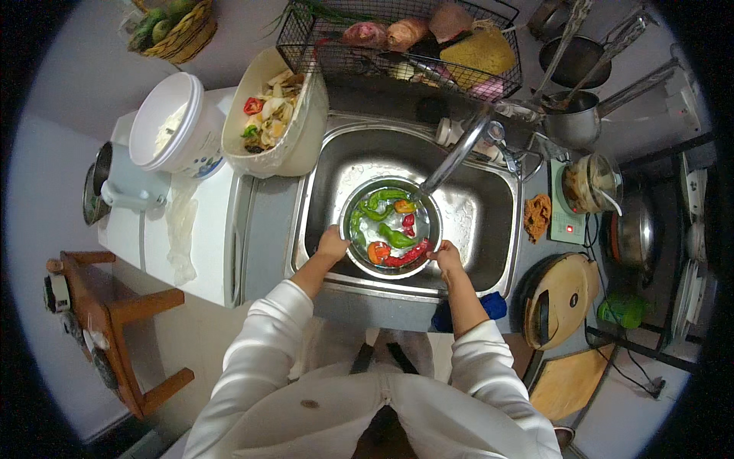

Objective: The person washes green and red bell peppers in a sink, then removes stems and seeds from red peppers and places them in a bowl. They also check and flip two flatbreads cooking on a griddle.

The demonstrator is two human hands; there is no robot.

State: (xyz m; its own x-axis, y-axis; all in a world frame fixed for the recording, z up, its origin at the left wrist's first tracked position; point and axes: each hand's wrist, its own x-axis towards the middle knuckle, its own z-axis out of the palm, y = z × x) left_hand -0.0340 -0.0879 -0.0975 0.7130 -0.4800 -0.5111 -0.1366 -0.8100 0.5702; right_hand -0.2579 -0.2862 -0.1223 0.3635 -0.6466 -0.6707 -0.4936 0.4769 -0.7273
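A round stainless steel bowl (391,275) of water is held level in the metal sink (479,229). My left hand (332,244) grips its left rim, and my right hand (446,258) grips the lower right rim. In the water lie several green peppers (397,236), a wrinkled red pepper (408,257), a smaller red pepper (408,222), an orange-red pepper (378,252) and a yellow-orange one (405,206). The faucet (459,155) ends over the bowl's upper right rim. My fingers under the rim are partly hidden.
A lined bin of food scraps (312,132) and a white bucket (198,129) stand left of the sink. A wire basket (395,60) of vegetables hangs behind. To the right are a kitchen scale (567,229) bearing a glass jar (593,183), and a round lid (565,304). A blue cloth (494,306) lies at the front edge.
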